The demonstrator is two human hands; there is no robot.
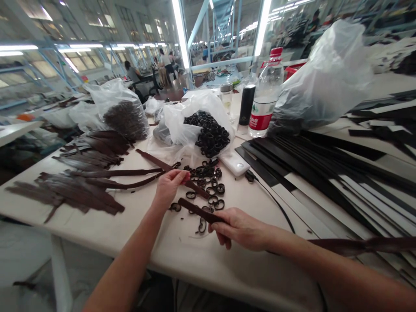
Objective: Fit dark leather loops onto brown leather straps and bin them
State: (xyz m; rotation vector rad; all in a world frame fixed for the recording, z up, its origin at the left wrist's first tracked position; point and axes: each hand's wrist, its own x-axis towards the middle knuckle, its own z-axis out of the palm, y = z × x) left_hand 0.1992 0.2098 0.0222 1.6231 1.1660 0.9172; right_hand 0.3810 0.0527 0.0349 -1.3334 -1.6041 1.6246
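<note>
My left hand (170, 184) pinches a long, flat dark brown leather strap (152, 161) between thumb and fingers. This strap runs diagonally, its lower right end lying over small black loops (211, 190) scattered on the table. In my right hand (238, 227) is another dark brown strap (196, 211), gripped with the thumb on top and its free end pointing left. A brown strap (347, 246) also shows behind my right forearm; whether it joins the one in my hand I cannot tell. Two narrow straps (123, 173) reach the loops from the left.
Brown strap bundles (81, 190) lie at left. Behind the loops are an open plastic bag of black loops (211, 134), a white power bank (234, 164) with a cable, a black cylinder (247, 104) and a bottle (261, 115). Black and white strips (312, 173) cover the right side.
</note>
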